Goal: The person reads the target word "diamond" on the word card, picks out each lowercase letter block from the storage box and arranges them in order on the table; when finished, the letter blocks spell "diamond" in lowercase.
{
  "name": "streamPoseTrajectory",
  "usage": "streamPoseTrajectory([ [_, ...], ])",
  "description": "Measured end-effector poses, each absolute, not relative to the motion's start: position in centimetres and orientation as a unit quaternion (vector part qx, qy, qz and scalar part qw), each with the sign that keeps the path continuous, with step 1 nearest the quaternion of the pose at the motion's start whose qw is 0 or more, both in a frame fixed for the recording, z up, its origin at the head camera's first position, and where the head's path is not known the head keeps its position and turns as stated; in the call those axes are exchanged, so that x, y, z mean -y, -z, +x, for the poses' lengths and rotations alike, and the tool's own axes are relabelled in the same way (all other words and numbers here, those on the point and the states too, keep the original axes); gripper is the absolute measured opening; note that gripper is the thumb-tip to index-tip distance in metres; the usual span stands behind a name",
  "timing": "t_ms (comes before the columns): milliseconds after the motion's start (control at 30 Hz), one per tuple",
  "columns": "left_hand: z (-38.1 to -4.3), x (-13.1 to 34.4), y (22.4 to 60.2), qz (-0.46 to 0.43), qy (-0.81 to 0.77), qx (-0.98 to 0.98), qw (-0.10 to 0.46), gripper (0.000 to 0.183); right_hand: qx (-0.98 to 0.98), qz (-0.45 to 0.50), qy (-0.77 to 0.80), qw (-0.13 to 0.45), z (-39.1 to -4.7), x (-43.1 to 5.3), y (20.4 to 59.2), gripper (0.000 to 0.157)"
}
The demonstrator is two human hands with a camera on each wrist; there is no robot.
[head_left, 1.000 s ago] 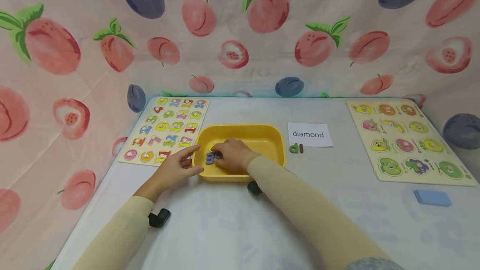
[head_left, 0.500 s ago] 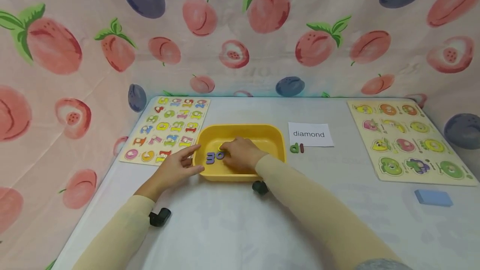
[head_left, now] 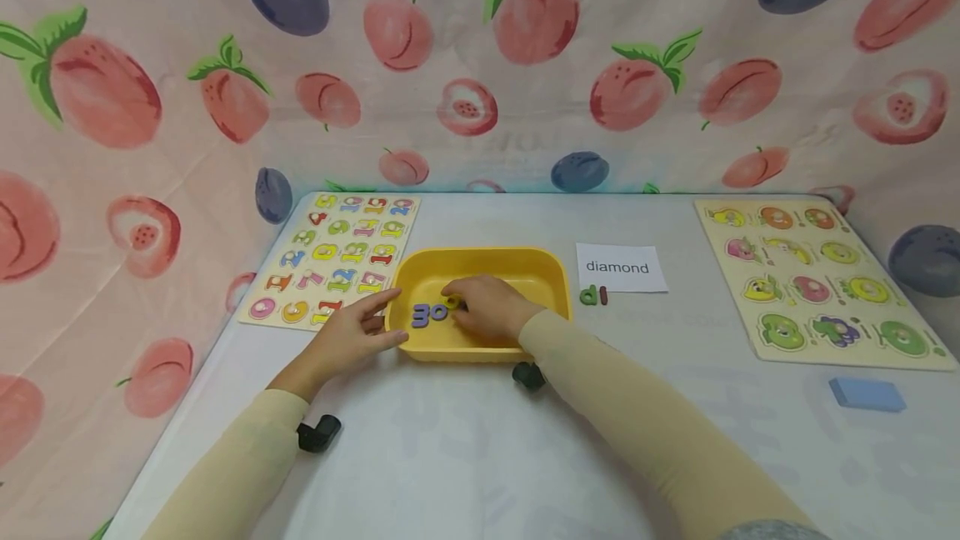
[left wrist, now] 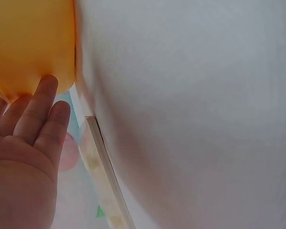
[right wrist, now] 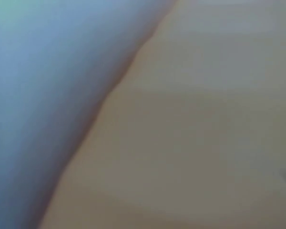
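Note:
A yellow plastic tray [head_left: 525,348] stands mid-table in the head view. Inside it lie a purple letter m [head_left: 421,316] and a purple letter o [head_left: 438,312]. My right hand [head_left: 493,307] reaches into the tray and pinches a small yellow letter [head_left: 452,302], partly covered by the fingers. At the tray's left end is my left hand [head_left: 348,342], with fingers extended; fingertips [left wrist: 48,83] touch the tray's outer wall [left wrist: 33,43] in the left wrist view. The right wrist view is blurred and shows neither fingers nor letters.
Right of the tray lies a card [head_left: 621,267] printed "diamond", with a green letter d [head_left: 588,296] and a red letter piece [head_left: 603,296] below. A number board [head_left: 352,232] lies behind left, a fruit board [head_left: 813,273] at right, and a blue block [head_left: 867,395] nearer.
My right hand has shifted right inside the tray, and the yellow letter has moved along with it. The purple o is now uncovered beside the m. My left hand stays in place.

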State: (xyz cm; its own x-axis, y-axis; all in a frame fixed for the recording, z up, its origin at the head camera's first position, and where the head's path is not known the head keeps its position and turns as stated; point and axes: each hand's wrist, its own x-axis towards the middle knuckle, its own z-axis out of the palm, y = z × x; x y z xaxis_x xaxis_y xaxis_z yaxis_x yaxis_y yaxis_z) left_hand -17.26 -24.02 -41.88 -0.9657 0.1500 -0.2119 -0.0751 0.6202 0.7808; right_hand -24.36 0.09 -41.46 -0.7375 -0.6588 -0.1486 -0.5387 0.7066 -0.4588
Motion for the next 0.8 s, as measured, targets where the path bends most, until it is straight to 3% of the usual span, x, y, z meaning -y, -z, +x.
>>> streamPoseTrajectory([
  [800,-17.05,23.86,41.70,0.023,-0.438,-0.890,0.125,0.076,-0.921,-0.325,0.167,0.138,-24.70,0.39,42.02,0.036],
])
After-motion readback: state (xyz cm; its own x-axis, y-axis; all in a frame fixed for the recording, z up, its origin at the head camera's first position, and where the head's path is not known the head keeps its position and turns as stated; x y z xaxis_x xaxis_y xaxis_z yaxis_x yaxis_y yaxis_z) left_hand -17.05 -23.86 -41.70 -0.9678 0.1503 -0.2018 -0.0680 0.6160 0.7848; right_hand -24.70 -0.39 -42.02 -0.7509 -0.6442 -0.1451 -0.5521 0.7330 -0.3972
